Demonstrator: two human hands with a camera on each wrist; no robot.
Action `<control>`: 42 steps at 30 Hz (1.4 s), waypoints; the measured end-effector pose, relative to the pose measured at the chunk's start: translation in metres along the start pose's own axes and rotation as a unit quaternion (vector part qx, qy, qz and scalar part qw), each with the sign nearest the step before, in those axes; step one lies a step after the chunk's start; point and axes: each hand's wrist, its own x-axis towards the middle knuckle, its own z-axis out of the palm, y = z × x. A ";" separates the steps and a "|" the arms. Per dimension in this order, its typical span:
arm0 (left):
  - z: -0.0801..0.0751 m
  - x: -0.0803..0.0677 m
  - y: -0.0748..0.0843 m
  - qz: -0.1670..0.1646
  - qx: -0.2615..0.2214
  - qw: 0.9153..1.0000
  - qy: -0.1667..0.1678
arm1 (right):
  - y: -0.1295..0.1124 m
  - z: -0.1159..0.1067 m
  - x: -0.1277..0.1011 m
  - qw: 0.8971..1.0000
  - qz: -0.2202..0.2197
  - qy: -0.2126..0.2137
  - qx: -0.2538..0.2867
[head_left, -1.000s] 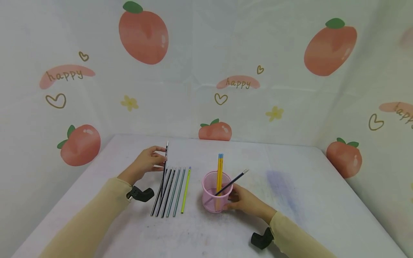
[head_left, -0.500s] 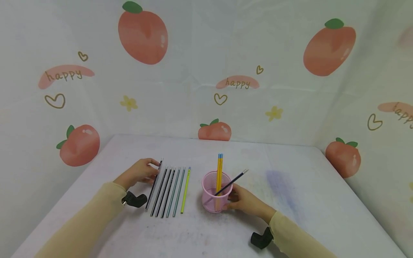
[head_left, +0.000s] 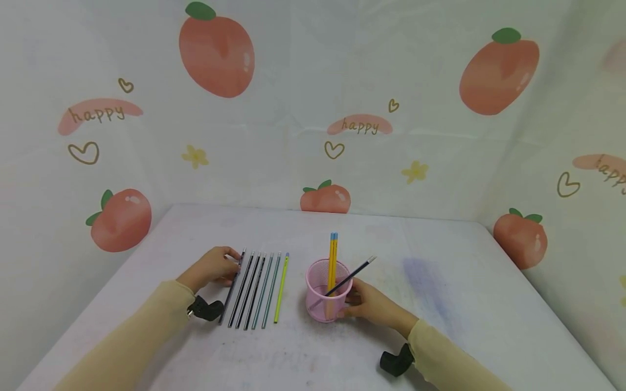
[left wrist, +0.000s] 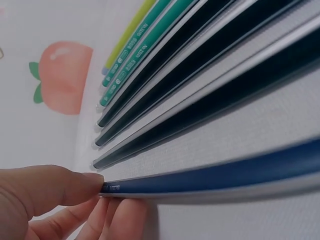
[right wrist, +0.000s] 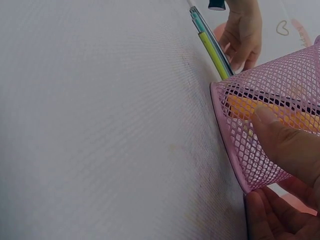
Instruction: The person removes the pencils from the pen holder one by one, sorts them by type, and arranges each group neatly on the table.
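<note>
My left hand (head_left: 211, 268) pinches the upper end of a dark blue pencil (head_left: 230, 293) at the left of a row. In the left wrist view, thumb and fingers are at the tip of this pencil (left wrist: 215, 173), which lies along the white surface. Beside it run three dark pencils (head_left: 242, 290), two green pencils (head_left: 274, 290) and a yellow-green pencil (head_left: 281, 290). My right hand (head_left: 376, 307) grips the side of a pink mesh pencil cup (head_left: 311, 293). Two yellow pencils (head_left: 333, 258) stand in the cup, and one dark pencil (head_left: 359, 270) leans out to the right.
The white tabletop (head_left: 274, 358) has a faint purple smudge (head_left: 427, 288) right of the cup. A white backdrop (head_left: 288, 70) with printed peaches rises behind and at the sides. Black wrist cameras (head_left: 206, 308) are strapped to both wrists.
My left hand has brought the dark blue pencil down and left, from raised over the row to flat beside it at the left end. The right hand and cup have stayed put.
</note>
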 end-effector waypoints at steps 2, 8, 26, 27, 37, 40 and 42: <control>0.001 0.000 0.000 -0.003 0.004 1.000 0.003 | -0.001 0.000 0.000 1.000 0.003 0.001 -0.001; 0.004 0.001 0.000 -0.007 0.021 1.000 0.009 | 0.001 0.001 0.001 1.000 -0.005 -0.001 0.002; 0.006 0.003 0.002 -0.032 0.031 0.999 0.025 | 0.001 0.000 0.000 1.000 0.002 0.004 -0.006; 0.006 0.003 0.001 -0.033 0.030 0.999 0.027 | 0.001 0.000 0.000 1.000 0.005 0.004 -0.006; 0.006 0.002 0.000 -0.028 0.024 0.999 0.027 | 0.002 0.002 0.000 1.000 0.008 0.009 -0.006; 0.006 0.001 0.001 -0.027 0.023 0.999 0.027 | 0.002 0.002 0.000 1.000 0.009 0.007 -0.003; 0.006 0.001 0.001 -0.027 0.022 0.999 0.027 | 0.001 0.001 0.000 1.000 0.008 0.005 -0.002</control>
